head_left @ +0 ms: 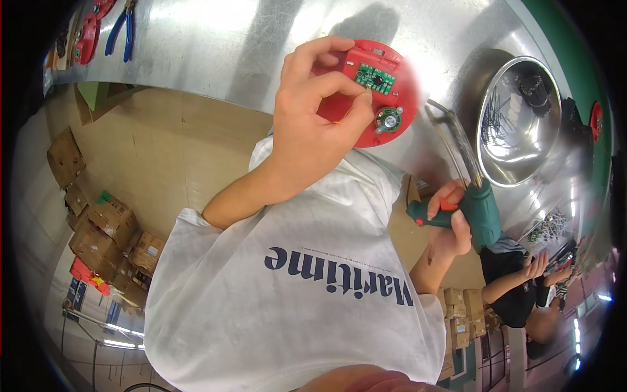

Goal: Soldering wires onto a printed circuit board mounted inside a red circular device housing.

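A round red plastic housing (408, 98) lies on the metal table, with a green circuit board (374, 80) and a small round speaker (388, 119) in it. My left hand (313, 108) rests over the housing's left side. Its thumb and index finger pinch at the board's lower edge, where a thin orange wire (337, 122) shows beside the fingers. In my right hand (452, 212) is a green soldering gun (484, 212) with a red trigger. Its metal barrel and thin feed tube point up toward the housing, apart from the board.
A shiny metal bowl (482, 140) with thin black pieces stands on the right. Blue-handled pliers (120, 34) and red plastic parts (86, 40) lie at the far left. Cardboard boxes (101, 245) are stacked at the left. Another person (513, 287) works at the right.
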Action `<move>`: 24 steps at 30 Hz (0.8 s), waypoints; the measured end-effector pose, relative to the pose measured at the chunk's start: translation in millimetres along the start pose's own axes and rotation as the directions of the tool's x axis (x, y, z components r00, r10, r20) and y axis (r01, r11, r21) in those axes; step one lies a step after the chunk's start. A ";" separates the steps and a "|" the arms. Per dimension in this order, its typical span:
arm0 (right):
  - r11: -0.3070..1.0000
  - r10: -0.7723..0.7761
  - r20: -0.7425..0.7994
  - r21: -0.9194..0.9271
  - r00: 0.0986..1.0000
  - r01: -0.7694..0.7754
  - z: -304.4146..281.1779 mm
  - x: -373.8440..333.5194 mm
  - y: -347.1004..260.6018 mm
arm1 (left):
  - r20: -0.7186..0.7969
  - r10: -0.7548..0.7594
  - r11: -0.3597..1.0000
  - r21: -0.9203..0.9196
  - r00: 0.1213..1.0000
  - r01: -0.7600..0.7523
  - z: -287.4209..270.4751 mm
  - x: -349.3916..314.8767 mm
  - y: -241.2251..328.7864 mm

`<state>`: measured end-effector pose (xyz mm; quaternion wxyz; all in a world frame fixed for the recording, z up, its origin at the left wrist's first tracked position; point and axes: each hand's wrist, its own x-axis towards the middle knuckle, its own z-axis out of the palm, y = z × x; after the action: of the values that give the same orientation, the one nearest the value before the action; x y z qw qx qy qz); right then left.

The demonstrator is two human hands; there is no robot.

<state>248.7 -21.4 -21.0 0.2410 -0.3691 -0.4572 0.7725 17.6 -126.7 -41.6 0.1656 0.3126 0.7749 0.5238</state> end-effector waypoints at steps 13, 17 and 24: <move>0.970 -0.196 -0.145 0.119 0.970 0.214 -57.7 -26.6 13.0 | 0.116 -0.033 0.998 0.061 0.993 0.026 -6.9 5.7 9.8; 0.963 -0.211 -0.207 0.122 0.955 0.239 -74.8 -26.5 20.2 | 0.228 0.035 0.983 0.167 0.973 -0.075 -16.8 12.7 14.4; 0.912 -0.240 -0.325 0.247 0.915 0.327 -72.4 -25.0 30.6 | 0.394 0.024 0.991 0.110 0.919 -0.073 -43.5 41.8 32.6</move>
<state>320.2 -15.2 -61.8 0.4681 -0.3661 -0.3452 0.7264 -29.0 -121.7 8.4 0.2845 0.4397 0.7487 0.4063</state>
